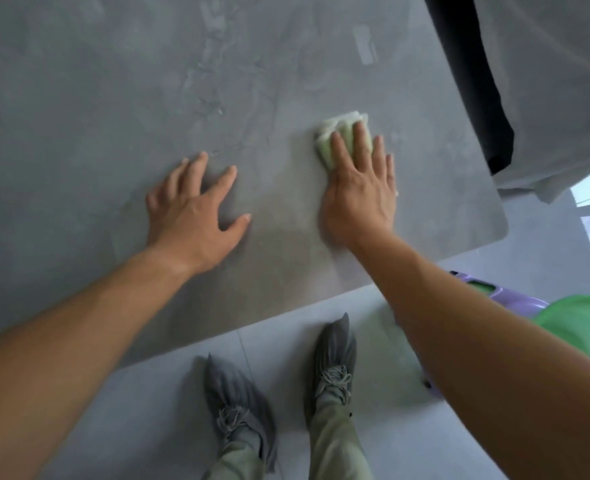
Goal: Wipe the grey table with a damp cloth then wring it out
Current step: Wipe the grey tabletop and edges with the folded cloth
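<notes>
The grey table point(113, 98) fills the upper left of the head view, its marbled top showing faint smears. A folded green and white cloth point(342, 129) lies flat on the table near its right corner. My right hand point(359, 192) presses down on the cloth with fingers spread flat, only the cloth's far end showing past my fingertips. My left hand point(193, 209) rests palm down on the bare tabletop to the left of the cloth, fingers apart, holding nothing.
A green basin point(584, 327) sits on a purple stool point(508, 292) low at the right, partly behind my right forearm. A pale draped cover point(563, 81) with a dark fold stands beyond the table's right edge. My feet in grey shoe covers point(335, 355) stand on the light floor.
</notes>
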A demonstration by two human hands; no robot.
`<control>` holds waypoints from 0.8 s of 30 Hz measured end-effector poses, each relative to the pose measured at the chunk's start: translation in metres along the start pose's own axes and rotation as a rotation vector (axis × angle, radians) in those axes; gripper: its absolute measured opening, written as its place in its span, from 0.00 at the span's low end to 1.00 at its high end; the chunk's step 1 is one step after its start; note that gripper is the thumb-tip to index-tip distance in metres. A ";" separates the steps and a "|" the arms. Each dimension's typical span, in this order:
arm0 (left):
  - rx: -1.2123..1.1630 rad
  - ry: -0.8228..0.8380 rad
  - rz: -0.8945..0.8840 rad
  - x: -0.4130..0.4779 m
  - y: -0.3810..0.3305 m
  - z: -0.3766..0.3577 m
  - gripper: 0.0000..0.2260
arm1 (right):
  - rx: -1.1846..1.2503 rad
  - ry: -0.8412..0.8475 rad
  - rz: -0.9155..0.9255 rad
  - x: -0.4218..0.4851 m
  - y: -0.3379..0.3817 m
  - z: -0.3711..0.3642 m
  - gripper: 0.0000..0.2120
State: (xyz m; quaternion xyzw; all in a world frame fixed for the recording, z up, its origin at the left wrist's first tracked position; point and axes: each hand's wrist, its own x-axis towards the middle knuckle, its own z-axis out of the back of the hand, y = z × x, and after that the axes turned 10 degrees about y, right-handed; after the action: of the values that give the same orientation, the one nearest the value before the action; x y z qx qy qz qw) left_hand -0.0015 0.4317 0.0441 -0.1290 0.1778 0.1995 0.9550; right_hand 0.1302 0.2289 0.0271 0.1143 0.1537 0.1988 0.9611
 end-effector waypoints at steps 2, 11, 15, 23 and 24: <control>0.006 -0.005 -0.011 0.000 0.003 0.000 0.33 | -0.017 -0.038 0.005 -0.023 0.018 -0.014 0.32; 0.008 -0.007 -0.099 0.001 0.019 -0.002 0.30 | -0.097 0.051 0.216 -0.036 0.025 -0.017 0.32; -0.061 -0.048 -0.139 0.003 0.026 0.007 0.25 | -0.040 0.004 0.140 -0.071 0.060 -0.038 0.33; -0.001 -0.035 -0.033 0.028 0.050 0.011 0.31 | -0.174 0.069 0.398 -0.049 0.038 -0.028 0.32; 0.021 -0.013 0.010 0.032 0.054 0.009 0.32 | -0.141 0.046 0.262 -0.022 0.036 -0.018 0.32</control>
State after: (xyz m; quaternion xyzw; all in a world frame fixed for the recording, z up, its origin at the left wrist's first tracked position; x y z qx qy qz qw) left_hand 0.0057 0.4931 0.0302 -0.1170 0.1742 0.2030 0.9564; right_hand 0.0921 0.2551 0.0258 0.0608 0.1450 0.3356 0.9288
